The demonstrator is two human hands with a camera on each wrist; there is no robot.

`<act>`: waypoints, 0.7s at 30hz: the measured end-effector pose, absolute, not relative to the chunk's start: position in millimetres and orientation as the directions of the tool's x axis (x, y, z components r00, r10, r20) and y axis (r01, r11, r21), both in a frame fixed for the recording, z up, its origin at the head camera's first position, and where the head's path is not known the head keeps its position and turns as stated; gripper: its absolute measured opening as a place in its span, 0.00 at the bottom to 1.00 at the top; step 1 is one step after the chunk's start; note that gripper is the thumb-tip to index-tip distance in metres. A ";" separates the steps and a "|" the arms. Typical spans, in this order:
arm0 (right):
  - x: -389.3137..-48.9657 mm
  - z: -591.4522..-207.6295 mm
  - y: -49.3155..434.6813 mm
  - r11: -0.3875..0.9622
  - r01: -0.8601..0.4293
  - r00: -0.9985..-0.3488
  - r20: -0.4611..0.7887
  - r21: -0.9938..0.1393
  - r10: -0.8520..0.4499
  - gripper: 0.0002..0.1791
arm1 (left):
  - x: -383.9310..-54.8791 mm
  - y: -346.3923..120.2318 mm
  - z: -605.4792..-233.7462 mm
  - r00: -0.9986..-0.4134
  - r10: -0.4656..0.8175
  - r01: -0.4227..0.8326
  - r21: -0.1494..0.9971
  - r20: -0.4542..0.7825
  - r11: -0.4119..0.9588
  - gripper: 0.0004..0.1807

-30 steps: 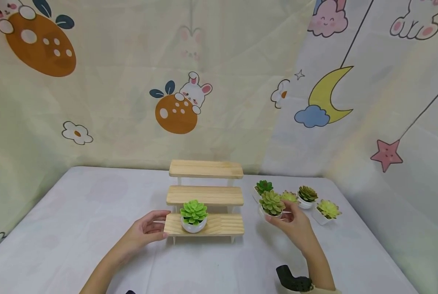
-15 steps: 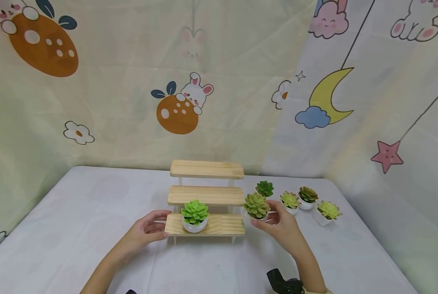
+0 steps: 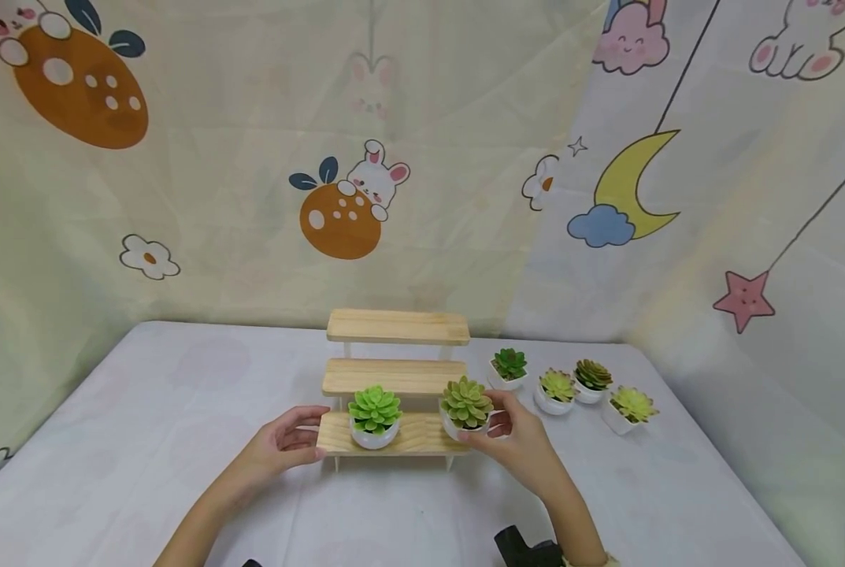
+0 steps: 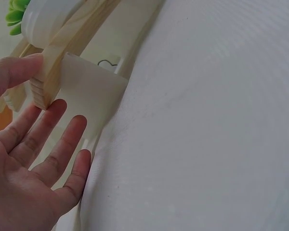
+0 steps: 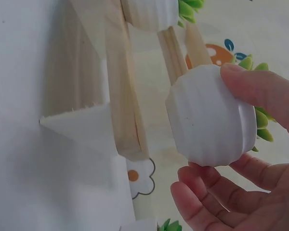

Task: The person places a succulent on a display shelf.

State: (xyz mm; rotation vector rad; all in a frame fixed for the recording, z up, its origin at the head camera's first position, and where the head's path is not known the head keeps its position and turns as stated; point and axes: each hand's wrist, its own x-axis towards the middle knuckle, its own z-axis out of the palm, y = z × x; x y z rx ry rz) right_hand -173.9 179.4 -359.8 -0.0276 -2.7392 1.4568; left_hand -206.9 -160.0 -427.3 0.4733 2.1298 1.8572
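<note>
A three-step wooden display stand [image 3: 396, 326] stands on the table. My left hand [image 3: 279, 442] pinches the left end of its lowest step, thumb on top and fingertips beneath, as the left wrist view shows. A bright green artificial succulent [image 3: 375, 409] in a round white pot sits left of the middle of that step. With thumb and fingers, my right hand [image 3: 524, 447] holds a dusty-green potted succulent [image 3: 467, 403] over the step's right end. In the right wrist view its ribbed white pot [image 5: 209, 115] shows a gap from the step's edge [image 5: 127, 96].
To the right, several potted succulents stand on the white-covered table [image 3: 252, 520]: a dark green one [image 3: 509, 365], a yellow-green one [image 3: 557, 386], a brownish one [image 3: 593, 376] and a pale one [image 3: 633, 405]. A printed cloth [image 3: 450, 197] hangs behind.
My right hand has carried the dusty-green succulent leftward from among the other pots to over the lowest step's right end. My left hand has stayed at the stand.
</note>
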 end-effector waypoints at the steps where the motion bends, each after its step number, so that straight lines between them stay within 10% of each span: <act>1: -174.3 -360.7 177.2 0.555 -0.001 -0.999 0.026 -0.832 0.037 0.39 | -206.8 -160.1 -427.2 -0.909 0.418 0.064 0.990 0.008 0.122 0.34; 21: -174.4 -373.4 143.1 0.593 -0.101 -0.994 0.106 -0.799 -0.026 0.36 | -205.5 -160.6 -427.8 -0.904 0.427 0.068 0.990 0.007 0.127 0.34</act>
